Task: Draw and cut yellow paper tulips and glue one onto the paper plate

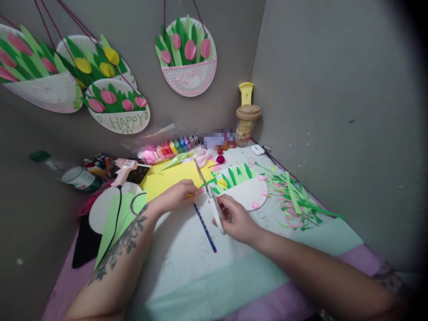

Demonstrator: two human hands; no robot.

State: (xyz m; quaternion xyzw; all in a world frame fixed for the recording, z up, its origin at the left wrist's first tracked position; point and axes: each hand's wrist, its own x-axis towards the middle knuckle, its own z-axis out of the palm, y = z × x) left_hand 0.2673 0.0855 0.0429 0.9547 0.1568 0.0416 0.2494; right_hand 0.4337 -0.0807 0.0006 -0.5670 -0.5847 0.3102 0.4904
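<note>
White-handled scissors point(216, 213) are gripped in my right hand point(238, 219), their blades pointing up and away over the yellow paper. My left hand point(180, 195) is closed in a pinch beside the blades, at the near edge of the yellow paper sheets point(167, 179). What sits between its fingertips is too small to make out. Just below those fingers a dark blue patterned pencil point(205, 228) lies on the white table covering. To the right of the scissors lies a cut paper plate point(249, 196) with green paper leaves, a yellow tulip and pink flowers.
Green and pink paper scraps point(297, 203) pile up at the right. At the left are a pink glue gun point(124, 171), light green paper point(115, 223) and a bottle point(80, 176). A lidded cup point(246, 125) stands in the back corner. Decorated plates point(190, 80) hang on the wall.
</note>
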